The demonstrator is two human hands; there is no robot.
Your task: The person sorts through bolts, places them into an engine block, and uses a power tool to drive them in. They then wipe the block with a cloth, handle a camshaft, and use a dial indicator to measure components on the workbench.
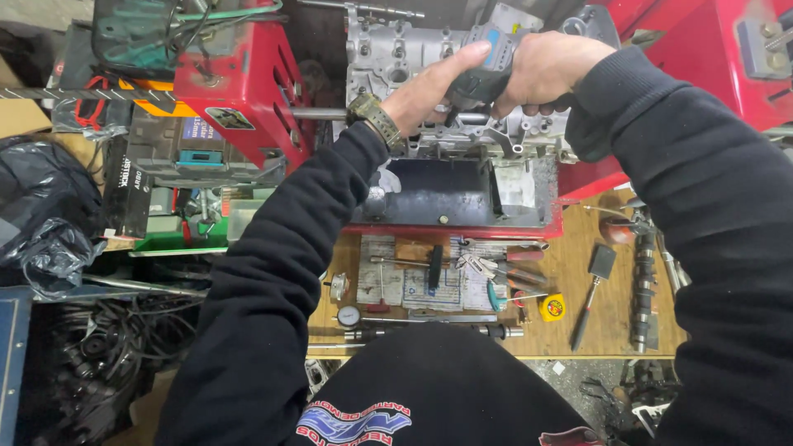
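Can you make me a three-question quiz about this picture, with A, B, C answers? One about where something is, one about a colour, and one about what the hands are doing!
1. Where does the yellow tape measure lie?
A. on the wooden bench
B. on top of the engine block
C. in the black bag

2. What colour is the stand beside the engine block?
A. blue
B. red
C. white

3. What are the two hands doing?
A. resting flat on the bench
B. both gripping one grey and blue power tool
C. each holding a different screwdriver

Answers:
1. A, it sits on the wooden bench near the flat scraper.
2. B, its metal panels are bright red.
3. B, the left hand and right hand wrap around the power tool over the engine block.
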